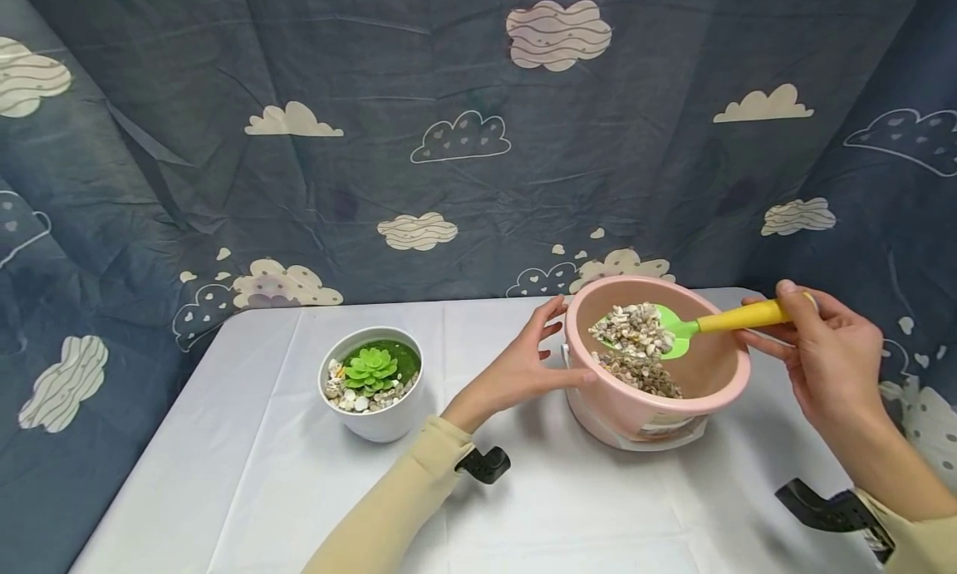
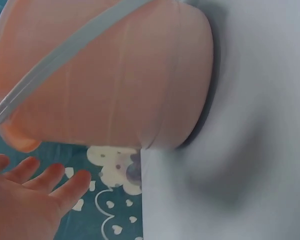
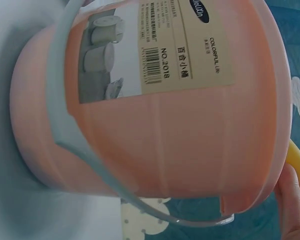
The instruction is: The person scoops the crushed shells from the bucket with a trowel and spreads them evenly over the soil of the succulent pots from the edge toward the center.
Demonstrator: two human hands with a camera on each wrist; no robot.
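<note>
Green-bladed, yellow-handled plastic shovel (image 1: pixel 695 326) above the inside of a round pink plastic bucket (image 1: pixel 609 408), right of frame centre.
We see the right hand (image 1: pixel 830 341) pinching the shovel, the left hand (image 1: pixel 523 368) spread beside the bucket, gripping nothing; any tilt could spill loose grey-and-beige stones (image 1: pixel 634 329). The bright blade looks heaped, mostly covered.

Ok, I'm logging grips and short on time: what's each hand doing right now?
Left hand: open beside the pink bucket, holding nothing.
Right hand: closed, holding the scoop by its yellow handle.
</note>
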